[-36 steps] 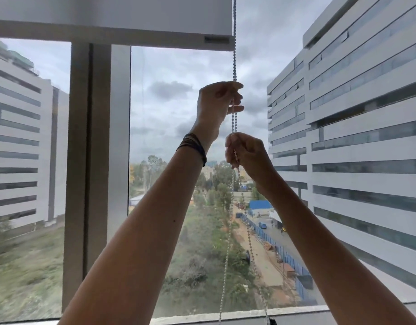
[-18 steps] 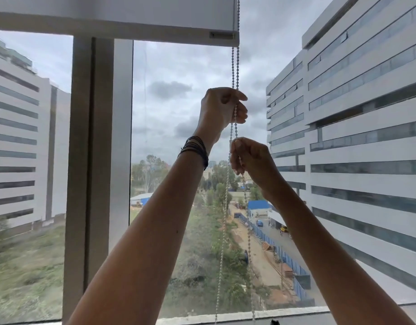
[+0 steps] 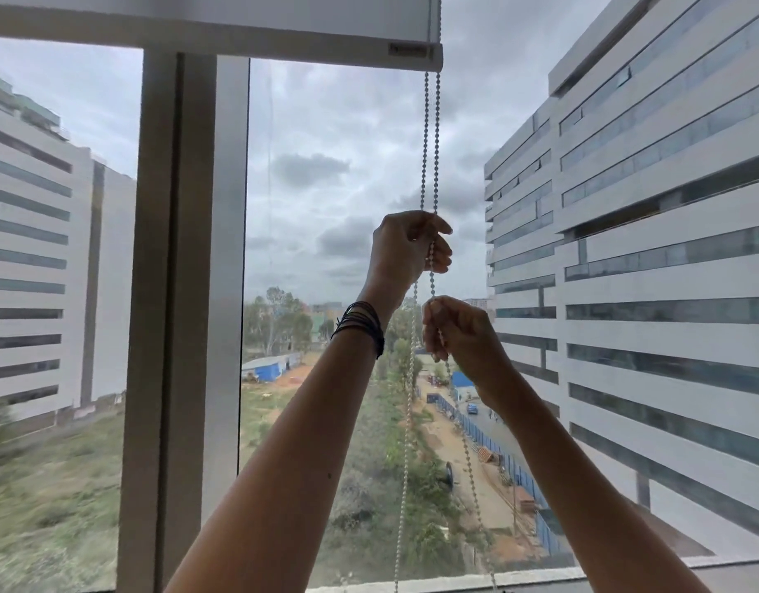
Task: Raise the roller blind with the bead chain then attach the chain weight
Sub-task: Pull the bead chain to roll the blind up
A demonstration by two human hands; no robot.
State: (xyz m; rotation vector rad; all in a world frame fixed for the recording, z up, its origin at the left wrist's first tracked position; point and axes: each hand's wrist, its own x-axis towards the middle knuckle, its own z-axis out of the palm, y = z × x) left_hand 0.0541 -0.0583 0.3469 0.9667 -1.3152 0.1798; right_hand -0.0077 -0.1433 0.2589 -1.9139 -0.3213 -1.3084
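The roller blind (image 3: pixel 206 19) sits almost fully raised at the top of the window, and the bead chain (image 3: pixel 430 134) drops in two strands from its right end. Your left hand (image 3: pixel 405 250) is closed around the chain below the blind; your right hand (image 3: pixel 452 331) is pinched shut on the right-hand strand just beneath the left. The risks from here are mostly in the pull. Since the left hand appears to hold both strands, pulling while they are clamped together would likely jam the loop. A sideways tug could pop the beads off the sprocket. With little travel left, a hard haul may slam the bottom bar (image 3: pixel 283 49) into its housing. No chain weight is visible.
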